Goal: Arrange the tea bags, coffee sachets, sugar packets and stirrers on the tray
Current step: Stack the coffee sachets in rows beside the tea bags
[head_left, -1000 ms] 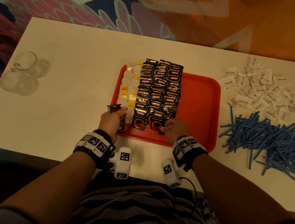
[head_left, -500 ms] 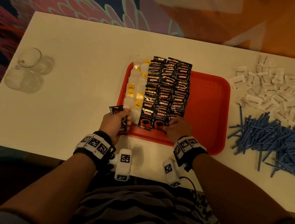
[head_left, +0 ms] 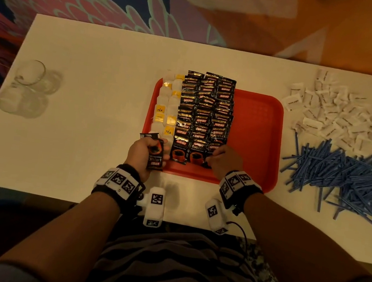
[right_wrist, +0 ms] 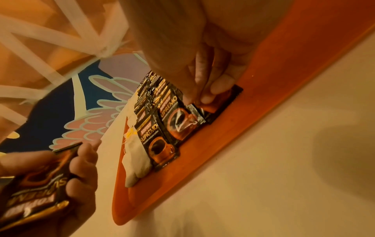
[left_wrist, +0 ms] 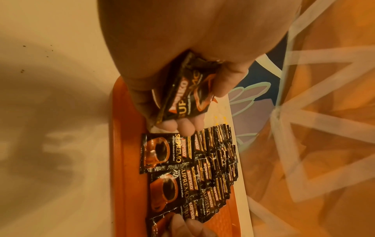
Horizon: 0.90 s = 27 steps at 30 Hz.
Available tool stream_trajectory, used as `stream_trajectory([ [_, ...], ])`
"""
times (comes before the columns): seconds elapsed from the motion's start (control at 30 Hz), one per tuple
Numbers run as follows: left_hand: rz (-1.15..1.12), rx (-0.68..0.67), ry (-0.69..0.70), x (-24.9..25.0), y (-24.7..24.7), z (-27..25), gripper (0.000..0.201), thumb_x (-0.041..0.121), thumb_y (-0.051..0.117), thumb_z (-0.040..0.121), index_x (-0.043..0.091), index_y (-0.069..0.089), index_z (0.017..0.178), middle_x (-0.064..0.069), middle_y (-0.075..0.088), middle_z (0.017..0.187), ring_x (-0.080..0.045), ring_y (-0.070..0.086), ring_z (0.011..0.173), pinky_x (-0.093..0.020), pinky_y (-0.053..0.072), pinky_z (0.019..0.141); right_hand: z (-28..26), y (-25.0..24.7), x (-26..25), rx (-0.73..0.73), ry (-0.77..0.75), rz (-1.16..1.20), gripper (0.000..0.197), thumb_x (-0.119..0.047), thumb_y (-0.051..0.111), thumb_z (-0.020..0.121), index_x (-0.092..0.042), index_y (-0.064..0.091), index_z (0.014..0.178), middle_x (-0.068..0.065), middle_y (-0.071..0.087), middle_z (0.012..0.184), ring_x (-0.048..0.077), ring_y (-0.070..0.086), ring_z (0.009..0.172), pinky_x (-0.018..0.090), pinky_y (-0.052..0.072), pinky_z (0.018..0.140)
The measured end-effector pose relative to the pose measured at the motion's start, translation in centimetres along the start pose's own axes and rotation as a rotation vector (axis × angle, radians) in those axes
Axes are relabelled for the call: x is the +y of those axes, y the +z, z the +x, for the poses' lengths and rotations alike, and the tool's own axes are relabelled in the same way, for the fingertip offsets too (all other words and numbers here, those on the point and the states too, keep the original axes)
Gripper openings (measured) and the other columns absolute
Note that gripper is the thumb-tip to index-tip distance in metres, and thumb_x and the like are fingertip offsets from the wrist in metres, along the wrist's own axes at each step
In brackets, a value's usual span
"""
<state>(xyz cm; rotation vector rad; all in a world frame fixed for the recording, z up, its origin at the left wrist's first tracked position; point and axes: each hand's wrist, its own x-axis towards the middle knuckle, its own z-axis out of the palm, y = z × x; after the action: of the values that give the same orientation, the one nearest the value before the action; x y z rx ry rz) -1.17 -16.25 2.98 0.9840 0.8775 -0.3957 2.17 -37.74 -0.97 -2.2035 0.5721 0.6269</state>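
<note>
Head view: red tray at table centre, near edge toward the body. Left part of tray filled with two columns of white tea bags with yellow tags, then three overlapping columns of black coffee sachets running from far rim to near rim; right part of tray bare. Left hand at tray's near-left corner, fingers and thumb curled round a small stack of spare sachets, printed side up, held just above table edge of tray. Left wrist view: same stack gripped between thumb and fingers, over the tea bag column. Right hand at near end of the rightmost coffee column, fingertips bent down and pinching the nearest sachet flat against tray floor. Off tray, to the right on table: loose heap of white sugar packets, and nearer, a jumbled pile of blue stirrers. Far left on table: clear glasses grouped together.
</note>
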Motion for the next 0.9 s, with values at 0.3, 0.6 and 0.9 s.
stream_trajectory([
  [0.3, 0.099, 0.076, 0.072, -0.2, 2.7, -0.4, 0.029, 0.010, 0.067, 0.092, 0.005, 0.065, 0.121, -0.014, 0.075, 0.107, -0.032, 0.072, 0.096, -0.047, 0.059, 0.083, -0.7, -2.5, -0.6, -0.117, -0.183, 0.012, 0.018, -0.040, 0.070, 0.084, -0.024, 0.063, 0.087, -0.006, 0.069, 0.090, 0.012, 0.066, 0.088, 0.030, 0.056, 0.073],
  [0.6, 0.154, 0.005, 0.165, -0.4, 7.4, -1.8, 0.031, 0.014, 0.075, 0.086, 0.001, 0.069, 0.114, -0.017, 0.075, 0.103, -0.035, 0.072, 0.092, -0.048, 0.059, 0.077, -4.0, -5.6, -4.6, -0.442, -0.356, 0.109, 0.014, -0.021, 0.079, 0.080, -0.021, 0.065, 0.081, 0.002, 0.069, 0.079, 0.016, 0.064, 0.068, 0.030, 0.054, 0.064],
  [0.9, 0.297, -0.001, 0.231, -0.4, 6.2, -2.2, 0.009, 0.011, 0.069, 0.091, 0.017, 0.068, 0.098, -0.002, 0.070, 0.084, -0.010, 0.055, 0.057, -0.026, 0.047, 0.056, -3.5, -8.3, -4.4, -0.305, -0.181, 0.579, 0.018, -0.002, 0.074, 0.081, -0.017, 0.068, 0.090, 0.008, 0.072, 0.099, 0.023, 0.069, 0.093, 0.035, 0.058, 0.082],
])
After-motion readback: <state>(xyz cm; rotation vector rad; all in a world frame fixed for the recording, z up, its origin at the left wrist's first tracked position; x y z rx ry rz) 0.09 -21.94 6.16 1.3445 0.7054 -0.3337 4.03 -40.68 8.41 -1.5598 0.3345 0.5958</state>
